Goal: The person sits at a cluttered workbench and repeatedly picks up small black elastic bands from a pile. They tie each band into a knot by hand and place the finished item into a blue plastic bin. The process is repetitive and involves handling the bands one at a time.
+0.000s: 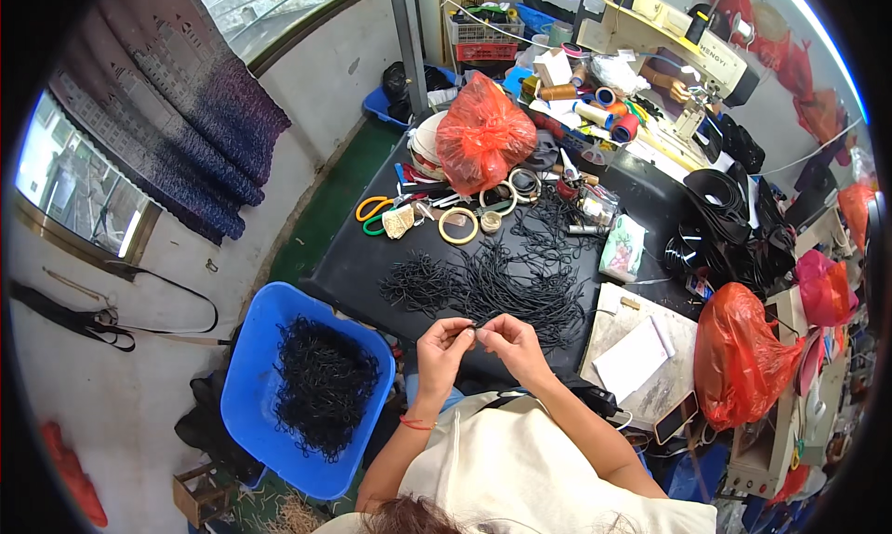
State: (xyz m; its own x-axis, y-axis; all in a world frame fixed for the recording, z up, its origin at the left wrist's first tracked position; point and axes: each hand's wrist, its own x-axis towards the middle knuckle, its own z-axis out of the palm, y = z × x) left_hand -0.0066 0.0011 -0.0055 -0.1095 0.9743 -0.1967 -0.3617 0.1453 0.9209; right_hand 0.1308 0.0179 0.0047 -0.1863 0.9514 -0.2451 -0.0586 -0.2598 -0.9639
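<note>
Dark piece (477,326): small and mostly covered on my feed, caught between both hands at the near edge of the black surface (362,274).
Long axis: too little shows past the fingers for me to read which way it points.
Left hand (443,343): I see thumb and index finger together, pinched on the dark piece from the left.
Right hand (516,342): thumb and index finger likewise closed on it, from the right.
Cord heaps: just beyond the hands I have a smaller heap (418,283) of black cord on the left and a larger heap (525,288) beside it, many of its strands slanting toward the lower right.
Blue bin (243,385): left of the surface, holding a tangle of black cords (325,385) whose lengths point every way.
Far side of the surface: scissors with an orange handle (372,209), a cream ring (458,239) lying flat, and a full red bag (483,134).
Lettering: I make out dark characters along the cream arm of the sewing machine (683,41); a white packet (623,248) carries green and pink print.
Pale board (599,339): to the right, with white paper (635,359) on it.
</note>
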